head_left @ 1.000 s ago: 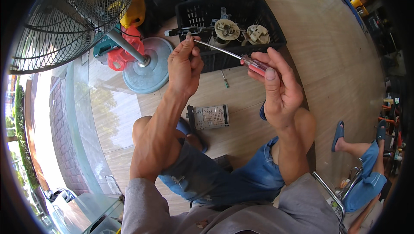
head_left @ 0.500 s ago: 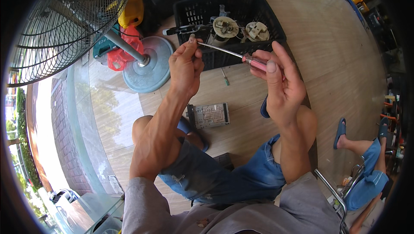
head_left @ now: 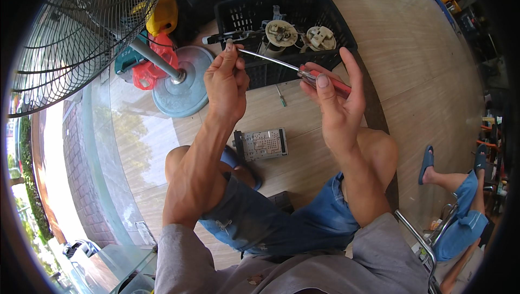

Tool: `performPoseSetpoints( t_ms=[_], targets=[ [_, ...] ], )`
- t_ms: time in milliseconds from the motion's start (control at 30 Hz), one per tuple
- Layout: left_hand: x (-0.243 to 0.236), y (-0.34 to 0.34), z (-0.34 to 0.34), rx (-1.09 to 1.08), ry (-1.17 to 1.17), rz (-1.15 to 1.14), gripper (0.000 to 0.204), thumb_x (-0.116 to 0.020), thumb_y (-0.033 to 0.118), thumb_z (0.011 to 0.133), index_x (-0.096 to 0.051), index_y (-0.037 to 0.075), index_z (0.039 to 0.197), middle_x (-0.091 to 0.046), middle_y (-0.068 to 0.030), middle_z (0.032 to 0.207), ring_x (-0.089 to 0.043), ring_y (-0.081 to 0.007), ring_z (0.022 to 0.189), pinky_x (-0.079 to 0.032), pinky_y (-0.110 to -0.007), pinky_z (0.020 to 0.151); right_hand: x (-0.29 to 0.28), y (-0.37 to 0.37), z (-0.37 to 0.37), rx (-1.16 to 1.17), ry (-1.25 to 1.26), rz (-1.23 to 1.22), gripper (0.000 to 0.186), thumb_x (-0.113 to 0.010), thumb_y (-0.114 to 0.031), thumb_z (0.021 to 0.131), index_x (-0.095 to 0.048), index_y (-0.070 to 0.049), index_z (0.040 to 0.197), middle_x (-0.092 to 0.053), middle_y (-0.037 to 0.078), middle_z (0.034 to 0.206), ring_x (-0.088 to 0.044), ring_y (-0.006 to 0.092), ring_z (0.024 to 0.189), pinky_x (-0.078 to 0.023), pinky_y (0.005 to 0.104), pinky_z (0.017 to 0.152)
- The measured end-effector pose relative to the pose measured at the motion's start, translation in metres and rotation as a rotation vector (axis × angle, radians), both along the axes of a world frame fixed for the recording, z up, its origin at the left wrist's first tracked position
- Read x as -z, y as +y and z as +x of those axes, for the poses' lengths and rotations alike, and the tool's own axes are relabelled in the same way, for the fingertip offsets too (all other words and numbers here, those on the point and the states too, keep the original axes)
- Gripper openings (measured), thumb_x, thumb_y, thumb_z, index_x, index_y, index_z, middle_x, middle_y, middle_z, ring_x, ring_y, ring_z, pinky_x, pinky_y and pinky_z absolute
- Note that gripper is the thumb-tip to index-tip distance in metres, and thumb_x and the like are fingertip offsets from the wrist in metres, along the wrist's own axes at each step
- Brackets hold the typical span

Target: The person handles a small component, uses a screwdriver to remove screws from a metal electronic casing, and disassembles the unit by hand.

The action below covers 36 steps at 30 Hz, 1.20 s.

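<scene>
The tiled floor [head_left: 422,77] spreads out in front of you, with the caged fan [head_left: 70,39] at your upper left. Beyond your hands sits a black plastic crate [head_left: 277,73] with two pale round parts [head_left: 281,33] inside, side by side. A silvery metal box [head_left: 262,143] lies on the floor between your knees. Your right hand [head_left: 338,114] pinches the red handle of a screwdriver [head_left: 301,72] between thumb and fingers, the forefinger stretched upward. Your left hand [head_left: 226,85] is curled, its thumb and forefinger pressed together at the screwdriver's tip; whether they pinch something tiny there, you cannot tell. The screwdriver's shaft slants up and leftward from your right hand to your left, in front of the crate. Smallest, a green-handled screwdriver [head_left: 281,99] lies on the floor just beside the crate.
</scene>
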<state>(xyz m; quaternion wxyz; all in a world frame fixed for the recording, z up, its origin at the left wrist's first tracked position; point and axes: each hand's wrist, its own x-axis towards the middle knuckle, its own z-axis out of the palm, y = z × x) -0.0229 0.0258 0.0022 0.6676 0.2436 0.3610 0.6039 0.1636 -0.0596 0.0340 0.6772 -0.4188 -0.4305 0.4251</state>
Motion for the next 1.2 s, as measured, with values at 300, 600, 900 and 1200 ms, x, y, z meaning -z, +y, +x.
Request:
performPoseSetpoints(
  t_ms=[300,600,900,1200],
  targets=[
    [-0.002,-0.005,0.003,-0.001,-0.003,-0.047,0.019,-0.06,0.023,0.107,-0.069,0.007,0.11,-0.055,0.0043,0.073,-0.032,-0.0023,0.049,-0.022,-0.019,0.043,0.001,0.007,0.005,0.018,0.157,-0.045,0.062,-0.069,-0.013,0.101,-0.036,-0.002,0.154,-0.067,0.026,0.126,-0.071,0.0281,0.111,-0.062,0.0364,0.094],
    [0.003,-0.014,0.01,0.051,0.012,-0.099,0.02,-0.061,0.026,0.107,-0.069,0.008,0.107,-0.053,0.0044,0.07,-0.033,-0.0025,0.048,-0.022,-0.019,0.042,0.011,0.014,0.012,-0.05,0.283,-0.074,0.028,-0.065,-0.019,0.104,-0.065,0.003,0.122,-0.07,0.022,0.121,-0.073,0.0286,0.107,-0.063,0.0349,0.094],
    [0.001,-0.014,0.011,0.074,-0.008,-0.089,0.023,-0.062,0.029,0.107,-0.069,0.008,0.106,-0.054,0.004,0.072,-0.034,-0.0037,0.049,-0.022,-0.02,0.043,0.011,0.018,0.019,-0.027,0.327,-0.088,0.03,-0.065,-0.022,0.104,-0.064,0.004,0.121,-0.07,0.022,0.12,-0.072,0.0289,0.108,-0.062,0.0348,0.094],
    [0.0,-0.017,0.012,0.133,-0.002,-0.128,0.021,-0.058,0.025,0.108,-0.069,0.008,0.106,-0.053,0.0039,0.072,-0.035,-0.0046,0.05,-0.024,-0.02,0.045,0.0,0.015,0.018,-0.055,0.167,-0.097,0.032,-0.067,-0.02,0.103,-0.063,0.005,0.124,-0.07,0.021,0.117,-0.072,0.0284,0.106,-0.062,0.0398,0.094]
  ],
)
